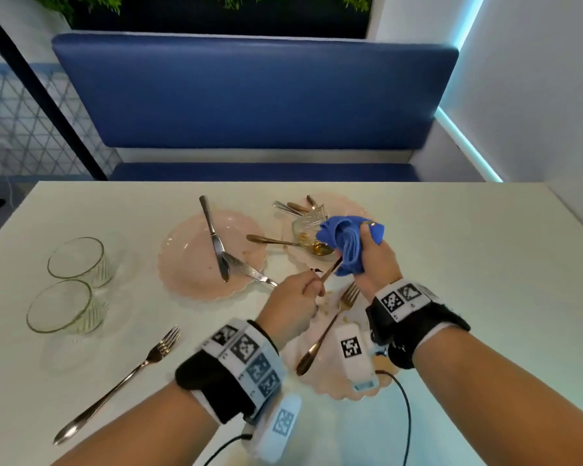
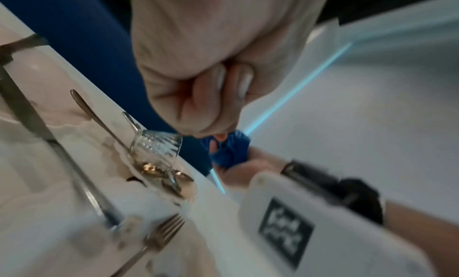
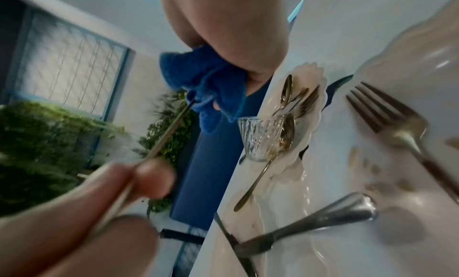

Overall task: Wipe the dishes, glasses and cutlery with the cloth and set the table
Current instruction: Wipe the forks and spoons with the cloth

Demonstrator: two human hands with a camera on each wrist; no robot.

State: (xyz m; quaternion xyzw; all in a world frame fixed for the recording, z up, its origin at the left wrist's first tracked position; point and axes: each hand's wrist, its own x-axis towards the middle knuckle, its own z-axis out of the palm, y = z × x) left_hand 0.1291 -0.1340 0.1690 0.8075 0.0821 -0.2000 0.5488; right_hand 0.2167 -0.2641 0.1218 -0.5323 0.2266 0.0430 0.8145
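My right hand (image 1: 372, 253) grips a bunched blue cloth (image 1: 345, 242) above the far pink plate (image 1: 349, 203). The cloth is wrapped round the head of a thin metal piece of cutlery (image 1: 330, 270); which kind it is stays hidden. My left hand (image 1: 312, 287) pinches its handle between thumb and fingers. In the right wrist view the handle (image 3: 168, 132) runs from the left fingers (image 3: 149, 173) up into the cloth (image 3: 206, 81). The left wrist view shows my left hand (image 2: 211, 84) closed, with the cloth (image 2: 231, 149) beyond it.
Two glasses (image 1: 76, 260) (image 1: 61, 306) and a silver fork (image 1: 122, 381) sit at the left. A pink plate (image 1: 182, 264) carries two crossed knives (image 1: 214, 240). The far plate holds a tipped glass (image 1: 308, 223) and spoons. A gold fork (image 1: 330, 324) lies on the near plate (image 1: 317, 381).
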